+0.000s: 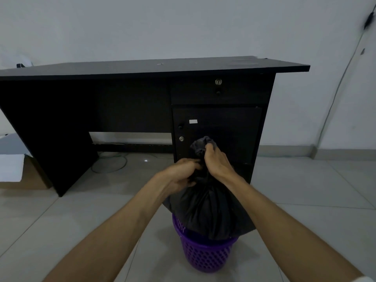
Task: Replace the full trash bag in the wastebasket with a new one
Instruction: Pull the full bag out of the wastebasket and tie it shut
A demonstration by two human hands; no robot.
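Note:
A full black trash bag (207, 208) bulges out of the top of a purple perforated wastebasket (205, 257) on the tiled floor. The bag's neck is gathered into a bunch that sticks up above my hands. My left hand (183, 174) grips the gathered neck from the left side. Just above it, my right hand (215, 161) is closed around the neck on the right. The bag's lower part is still inside the basket. No new bag is in view.
A black desk (142, 70) with a drawer and a cupboard door (217, 127) stands right behind the basket against a white wall. A cardboard box (22, 171) sits on the floor at the left. Cables (109, 163) lie under the desk.

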